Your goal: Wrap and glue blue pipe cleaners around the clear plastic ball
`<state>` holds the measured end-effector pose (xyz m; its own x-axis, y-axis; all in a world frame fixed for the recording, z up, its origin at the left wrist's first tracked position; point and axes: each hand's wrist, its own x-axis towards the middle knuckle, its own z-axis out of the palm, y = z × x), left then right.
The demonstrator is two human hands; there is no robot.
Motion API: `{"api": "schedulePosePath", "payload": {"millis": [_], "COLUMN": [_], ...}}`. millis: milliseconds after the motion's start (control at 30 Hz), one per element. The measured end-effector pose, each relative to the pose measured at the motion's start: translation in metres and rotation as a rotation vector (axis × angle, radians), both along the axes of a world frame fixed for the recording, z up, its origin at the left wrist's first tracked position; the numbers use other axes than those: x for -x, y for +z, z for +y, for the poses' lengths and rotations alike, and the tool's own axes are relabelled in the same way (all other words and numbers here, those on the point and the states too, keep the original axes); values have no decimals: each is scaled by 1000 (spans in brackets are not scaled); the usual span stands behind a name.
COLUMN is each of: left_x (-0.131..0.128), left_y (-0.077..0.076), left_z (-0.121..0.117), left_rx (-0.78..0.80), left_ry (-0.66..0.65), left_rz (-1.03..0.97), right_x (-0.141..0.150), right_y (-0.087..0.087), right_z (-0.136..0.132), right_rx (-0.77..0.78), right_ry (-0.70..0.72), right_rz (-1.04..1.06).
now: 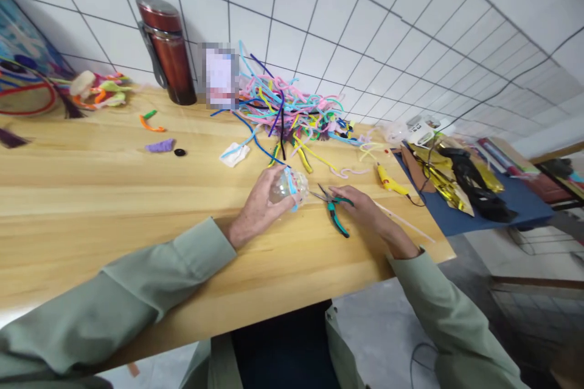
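Observation:
My left hand (256,209) is wrapped round a small clear plastic container (298,187) with a light blue strip round it and specks of colour in it. What exactly the specks are is too small to tell. In my right hand (360,206) is a pair of needle-nose pliers (329,199) with teal and black handles. Their jaws stand apart and point left, close to the container's right side. One handle hangs free below my fingers. Just beyond the container lie yellow-handled pliers (305,161), partly under a tangle of pipe cleaners (292,103).
A red-brown thermos (168,51) stands by the tiled wall, left of a blurred upright phone-like thing (220,76). A yellow glue gun (390,181) with a cord lies right. Purple scrap (159,146), a black disc (180,152) and white paper (234,154) lie on the wooden table (114,194).

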<state>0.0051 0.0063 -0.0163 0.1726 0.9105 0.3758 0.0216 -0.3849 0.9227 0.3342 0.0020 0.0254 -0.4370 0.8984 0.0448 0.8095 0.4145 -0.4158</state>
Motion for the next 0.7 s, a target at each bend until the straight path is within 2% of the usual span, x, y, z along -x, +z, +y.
{"api": "schedulePosePath", "payload": {"millis": [100, 233, 367, 533, 700], "left_x": [1, 3, 4, 7, 12], "left_y": [-1, -3, -4, -4, -3], "left_z": [0, 0, 2, 1, -5], "left_rx": [8, 10, 14, 0, -25], "left_ry": [-12, -32, -63, -40, 36], "left_rz": [8, 62, 99, 122, 187], "right_x": [6, 27, 40, 30, 24], "right_y": [-11, -18, -22, -20, -17], "right_z": [-18, -37, -30, -14, -26], "right_rx": [-54, -129, -194, -198, -190], "right_ry": [-96, -170, -187, -181, -281], "right_rz": [-12, -115, -145, -124, -249]}}
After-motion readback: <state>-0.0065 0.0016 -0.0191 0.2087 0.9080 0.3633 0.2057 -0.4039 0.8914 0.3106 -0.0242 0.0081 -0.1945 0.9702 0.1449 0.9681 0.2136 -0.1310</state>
